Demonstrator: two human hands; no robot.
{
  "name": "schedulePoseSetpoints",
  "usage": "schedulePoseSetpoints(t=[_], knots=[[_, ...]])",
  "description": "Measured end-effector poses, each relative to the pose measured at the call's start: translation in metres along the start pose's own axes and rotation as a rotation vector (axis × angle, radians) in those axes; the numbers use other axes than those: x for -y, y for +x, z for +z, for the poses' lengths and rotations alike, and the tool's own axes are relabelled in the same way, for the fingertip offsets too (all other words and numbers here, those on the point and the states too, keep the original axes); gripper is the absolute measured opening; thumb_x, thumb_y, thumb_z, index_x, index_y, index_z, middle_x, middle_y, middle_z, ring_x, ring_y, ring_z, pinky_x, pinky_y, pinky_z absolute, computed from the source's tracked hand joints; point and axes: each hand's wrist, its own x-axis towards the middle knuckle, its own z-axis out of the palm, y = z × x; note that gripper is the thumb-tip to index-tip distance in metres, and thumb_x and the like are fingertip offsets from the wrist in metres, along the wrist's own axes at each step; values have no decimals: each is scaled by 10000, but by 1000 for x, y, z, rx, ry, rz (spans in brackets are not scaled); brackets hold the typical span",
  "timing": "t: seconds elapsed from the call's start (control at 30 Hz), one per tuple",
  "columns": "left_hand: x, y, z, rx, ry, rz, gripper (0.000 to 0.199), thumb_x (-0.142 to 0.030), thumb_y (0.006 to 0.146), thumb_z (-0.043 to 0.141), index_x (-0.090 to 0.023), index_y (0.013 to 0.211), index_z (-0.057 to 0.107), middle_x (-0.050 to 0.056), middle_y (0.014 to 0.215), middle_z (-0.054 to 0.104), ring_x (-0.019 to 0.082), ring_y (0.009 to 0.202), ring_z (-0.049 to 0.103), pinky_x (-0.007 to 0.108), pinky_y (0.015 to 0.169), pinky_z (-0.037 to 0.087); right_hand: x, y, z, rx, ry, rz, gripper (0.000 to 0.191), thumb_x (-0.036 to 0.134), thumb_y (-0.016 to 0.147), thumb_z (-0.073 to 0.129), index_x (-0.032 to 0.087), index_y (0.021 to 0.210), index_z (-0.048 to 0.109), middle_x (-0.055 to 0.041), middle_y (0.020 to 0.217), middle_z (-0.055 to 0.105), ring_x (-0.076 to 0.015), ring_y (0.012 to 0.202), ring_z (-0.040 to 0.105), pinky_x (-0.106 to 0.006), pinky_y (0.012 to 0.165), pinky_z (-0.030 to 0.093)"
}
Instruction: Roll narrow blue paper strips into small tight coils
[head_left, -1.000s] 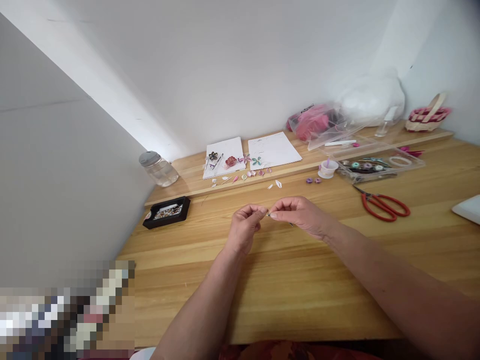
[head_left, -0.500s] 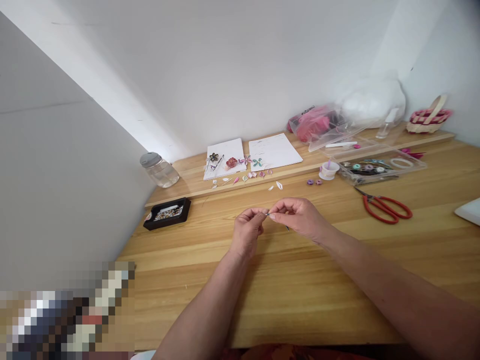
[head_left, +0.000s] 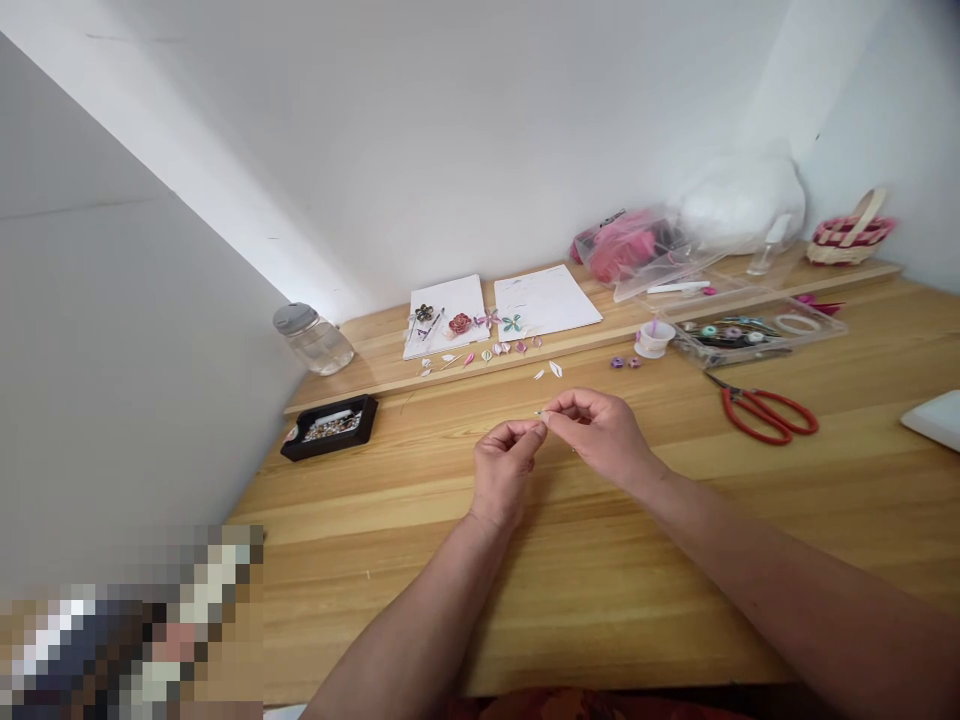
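Over the middle of the wooden table [head_left: 360, 540], my left hand [head_left: 508, 465] and my right hand [head_left: 600, 430] meet at the fingertips. Both are closed in a pinch around something tiny, of which only a small pale tip shows between them; what it is I cannot make out. Just beyond the hands lie small white petal-shaped pieces [head_left: 556, 369]. A row of small pink and white petals [head_left: 500, 349] is farther back. Red flower [head_left: 460, 323] and green flower [head_left: 511, 323] ornaments rest by the white papers [head_left: 555, 300].
Red-handled scissors [head_left: 766, 412] and a clear tray of spools [head_left: 742, 338] are at the right, near a white ribbon spool [head_left: 654, 339]. A black bead tray [head_left: 330, 428] and a lidded jar [head_left: 313, 340] stand at the left.
My hands have drawn closer at the fingertips and turned slightly. The dark pointed bit that showed under my right hand is no longer visible there. The view has shifted a little.
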Motion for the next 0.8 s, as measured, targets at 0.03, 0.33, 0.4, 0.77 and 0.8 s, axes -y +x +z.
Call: schedulePoseSetpoints(t=[0.03,0.33,0.4,0.77,0.8], knots=[[1,0,0,-5,11,22,226,-342,698,771,-140,771,699,-11,669,600,39,498,403,200,506,316,1,0,0,-6,-17,-13,107,277,724,629,188,723,689,-6,705,686,-142,633,586,-261,598,437],[-3,1,-2,-8,157,151,226,-341,714,753,-136,804,719,54,781,697,107,674,570,229,667,438,1,0,-5,-25,-162,-104,87,235,721,612,202,733,692,1,691,704,-148,629,627,-258,604,462],[-4,1,-1,-13,173,162,226,-340,717,747,-134,802,716,58,782,698,111,678,573,231,667,438,2,0,-6,-26,-185,-124,85,228,726,608,205,733,690,-2,690,704,-152,635,634,-260,607,468],[-18,-3,-9,-37,526,424,133,-306,773,667,-181,776,711,2,609,557,107,560,433,234,561,333,7,1,-8,56,-357,-215,71,227,725,617,215,711,685,-10,671,690,-157,616,597,-283,618,430],[-19,-2,-11,-34,543,441,128,-304,775,665,-183,773,706,1,612,551,109,566,431,234,566,332,7,1,-9,85,-356,-208,73,228,724,617,215,709,687,-8,676,688,-155,620,592,-282,619,424]])
